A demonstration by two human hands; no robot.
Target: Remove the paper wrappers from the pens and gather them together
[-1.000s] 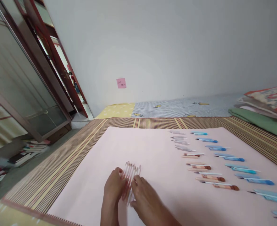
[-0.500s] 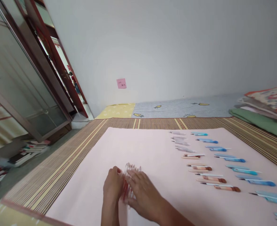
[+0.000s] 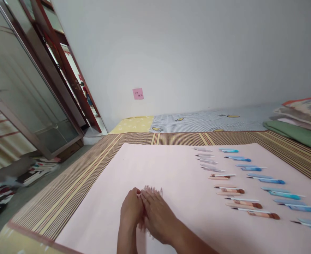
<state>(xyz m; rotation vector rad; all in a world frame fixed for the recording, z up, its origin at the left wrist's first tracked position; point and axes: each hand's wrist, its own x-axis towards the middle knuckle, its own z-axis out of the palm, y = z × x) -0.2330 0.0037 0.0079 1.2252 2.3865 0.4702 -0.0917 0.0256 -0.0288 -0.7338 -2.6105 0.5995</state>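
Observation:
In the head view, a bundle of slim clear pens (image 3: 153, 191) with reddish parts lies on the pink sheet (image 3: 107, 197), tips pointing away from me. My left hand (image 3: 131, 208) curls round the bundle's left side, its fingers mostly hidden. Across the top and right side, my right hand (image 3: 159, 215) presses with its fingers close together and stretched forward. The hands touch near the fingertips. Most of each pen is hidden beneath them, so I cannot make out the exact kind.
To the right lie sets of blue pens (image 3: 285, 195), peach-and-brown pens (image 3: 263, 215) and grey pens (image 3: 209, 161). A striped mat (image 3: 73, 190) lies under the sheet. Folded cloths (image 3: 298, 132) are stacked at the far right, before a white wall (image 3: 184, 53) with a pink note (image 3: 138, 94).
My right hand has closed in over the bundle, its fingers now nearer together and against my left hand. The whole view has shifted slightly.

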